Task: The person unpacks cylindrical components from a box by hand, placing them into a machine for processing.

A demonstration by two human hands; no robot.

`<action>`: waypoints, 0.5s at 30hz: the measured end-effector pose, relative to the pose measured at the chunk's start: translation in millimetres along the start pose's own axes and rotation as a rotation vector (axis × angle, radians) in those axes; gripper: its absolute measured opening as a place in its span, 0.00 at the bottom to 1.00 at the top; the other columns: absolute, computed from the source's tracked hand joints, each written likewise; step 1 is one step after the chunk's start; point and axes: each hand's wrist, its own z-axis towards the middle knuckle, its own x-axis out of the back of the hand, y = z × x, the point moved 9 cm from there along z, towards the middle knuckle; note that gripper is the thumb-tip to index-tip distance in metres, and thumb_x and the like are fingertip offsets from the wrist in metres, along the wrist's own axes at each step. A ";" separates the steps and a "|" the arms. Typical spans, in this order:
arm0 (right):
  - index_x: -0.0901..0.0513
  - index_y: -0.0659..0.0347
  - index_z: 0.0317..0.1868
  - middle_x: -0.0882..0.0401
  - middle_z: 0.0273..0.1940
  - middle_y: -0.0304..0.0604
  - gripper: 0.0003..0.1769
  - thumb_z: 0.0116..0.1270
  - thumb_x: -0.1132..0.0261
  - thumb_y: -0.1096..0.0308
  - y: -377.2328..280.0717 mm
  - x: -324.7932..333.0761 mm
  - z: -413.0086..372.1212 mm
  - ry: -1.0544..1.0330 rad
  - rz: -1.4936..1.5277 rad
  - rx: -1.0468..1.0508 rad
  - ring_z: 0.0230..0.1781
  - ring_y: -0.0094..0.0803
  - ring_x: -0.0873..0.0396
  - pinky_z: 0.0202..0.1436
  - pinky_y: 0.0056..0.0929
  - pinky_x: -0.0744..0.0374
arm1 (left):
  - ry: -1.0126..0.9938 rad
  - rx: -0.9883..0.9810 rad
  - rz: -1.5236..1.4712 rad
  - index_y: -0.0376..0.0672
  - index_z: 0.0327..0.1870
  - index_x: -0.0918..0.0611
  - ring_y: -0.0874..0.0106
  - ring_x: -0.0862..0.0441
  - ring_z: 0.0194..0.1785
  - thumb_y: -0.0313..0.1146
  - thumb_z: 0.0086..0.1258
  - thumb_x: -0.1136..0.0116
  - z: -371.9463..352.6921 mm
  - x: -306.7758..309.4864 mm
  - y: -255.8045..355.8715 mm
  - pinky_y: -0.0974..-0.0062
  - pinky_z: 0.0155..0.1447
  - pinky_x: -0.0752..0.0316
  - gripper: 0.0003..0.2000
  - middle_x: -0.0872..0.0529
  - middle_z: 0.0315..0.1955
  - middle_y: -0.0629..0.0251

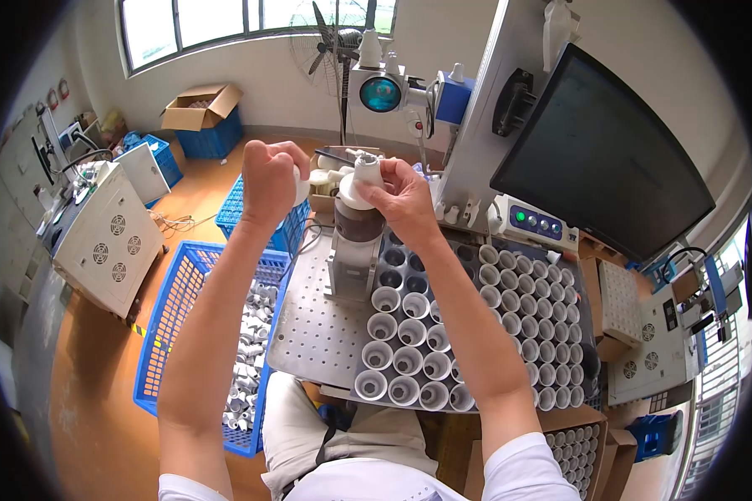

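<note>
- Person seated at the bench, trouser knees [368, 434] under its near edge. A carton of small white caps [578, 455] stands by the right knee.
- Nearest on the bench: tray of white cups [405, 359], mouths up, in close rows. A second tray [530, 317] touches it on the right and runs farther back.
- Both trays lie on a perforated metal plate [313, 326], bare on its left part.
- On the floor left of the plate: blue crate [171, 309], with white pipe fittings [246, 367] heaped inside.
- Just behind the first tray: fixture post [353, 250], upright, with a grey base and a brown collar on top.
- White fitting [363, 177] sits on top of the post, touching the collar.
- Right hand [405, 200]: thumb and fingers clamped on the white fitting from the right side.
- Left hand [267, 179]: raised left of the post, level with the fitting and clear of both. The fist is closed around a white piece [301, 185], and only its end shows.
- Beyond the hands: laser head [382, 92] with a teal lens, above the post. To the right are a control box [533, 221] with a lit green button and a dark monitor [602, 150].
- Left side: white cabinet [109, 242] with round vents.
- Far wall: pedestal fan [334, 46] under the window, and an open cardboard box [202, 104] resting on another blue crate [213, 140].
</note>
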 end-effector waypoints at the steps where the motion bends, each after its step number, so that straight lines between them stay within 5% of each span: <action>1: 0.25 0.66 0.49 0.22 0.43 0.42 0.23 0.56 0.28 0.65 4.4 -1.8 0.8 0.006 0.014 0.002 0.41 0.26 0.22 0.46 0.22 0.23 | 0.063 -0.029 0.065 0.33 0.11 0.25 0.75 0.28 0.20 0.30 0.45 0.62 -14.1 24.0 -15.6 0.79 0.32 0.31 0.13 0.22 0.14 0.63; 3: 0.25 0.66 0.49 0.22 0.43 0.42 0.24 0.57 0.28 0.62 12.5 -3.7 -0.7 0.020 0.039 -0.001 0.41 0.26 0.22 0.45 0.22 0.23 | 0.135 0.163 0.135 0.34 0.11 0.25 0.75 0.28 0.21 0.29 0.45 0.62 -54.4 69.4 -82.6 0.77 0.33 0.31 0.12 0.23 0.13 0.62; 6: 0.23 0.64 0.48 0.21 0.43 0.40 0.23 0.59 0.30 0.57 8.5 -2.9 -2.4 0.028 -0.059 0.042 0.41 0.26 0.22 0.44 0.22 0.23 | 0.264 0.195 0.737 0.32 0.31 0.24 0.54 0.23 0.37 0.23 0.51 0.55 -144.8 118.9 -174.3 0.63 0.48 0.30 0.08 0.19 0.29 0.51; 7: 0.23 0.64 0.48 0.21 0.43 0.40 0.23 0.60 0.30 0.56 8.1 -1.1 -6.1 0.029 -0.103 0.036 0.41 0.26 0.22 0.44 0.22 0.23 | 0.209 0.160 0.729 0.33 0.32 0.27 0.53 0.27 0.42 0.21 0.52 0.53 -178.7 117.5 -205.1 0.61 0.50 0.33 0.07 0.24 0.36 0.50; 11: 0.23 0.66 0.51 0.18 0.43 0.47 0.27 0.59 0.31 0.53 12.7 35.3 -36.7 0.244 -0.235 0.094 0.45 0.35 0.20 0.47 0.33 0.23 | -0.025 0.153 0.687 0.35 0.36 0.30 0.54 0.30 0.45 0.22 0.50 0.50 -275.7 50.6 -211.9 0.61 0.54 0.36 0.10 0.26 0.37 0.52; 15: 0.21 0.67 0.46 0.18 0.40 0.55 0.29 0.54 0.32 0.49 46.2 23.0 -96.5 -0.156 -0.949 -0.279 0.45 0.48 0.21 0.49 0.41 0.24 | -0.279 0.415 0.767 0.33 0.28 0.22 0.55 0.29 0.47 0.26 0.52 0.48 -303.7 -0.8 -216.9 0.59 0.53 0.35 0.06 0.24 0.38 0.49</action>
